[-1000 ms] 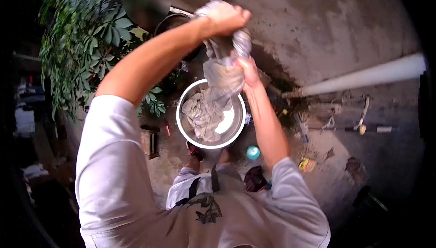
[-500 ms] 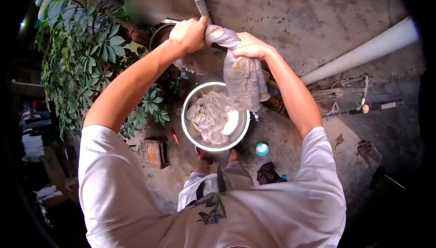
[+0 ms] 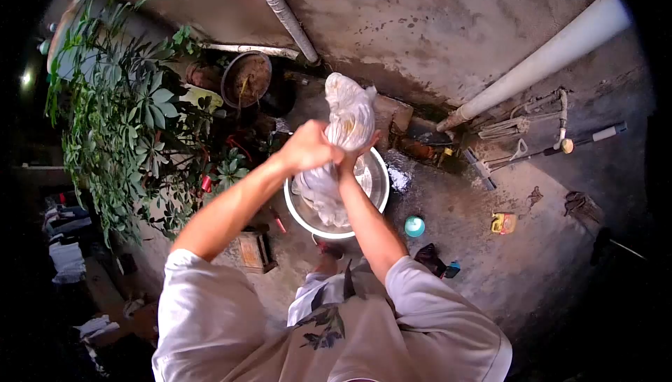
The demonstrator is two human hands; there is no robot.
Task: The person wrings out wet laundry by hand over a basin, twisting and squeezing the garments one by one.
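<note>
The left hand (image 3: 313, 147) is closed tight in a fist on the pale, bunched-up cloth (image 3: 348, 112). The right hand (image 3: 358, 152) grips the same cloth just beside it, with some fingers hidden. The top of the cloth sticks up past the far edge of the round metal basin (image 3: 383, 186), and more pale cloth shows below the hands, inside the basin's rim. I can't tell if the two parts join. A small blue-green tub (image 3: 414, 226) sits on the ground, near the basin's right edge.
</note>
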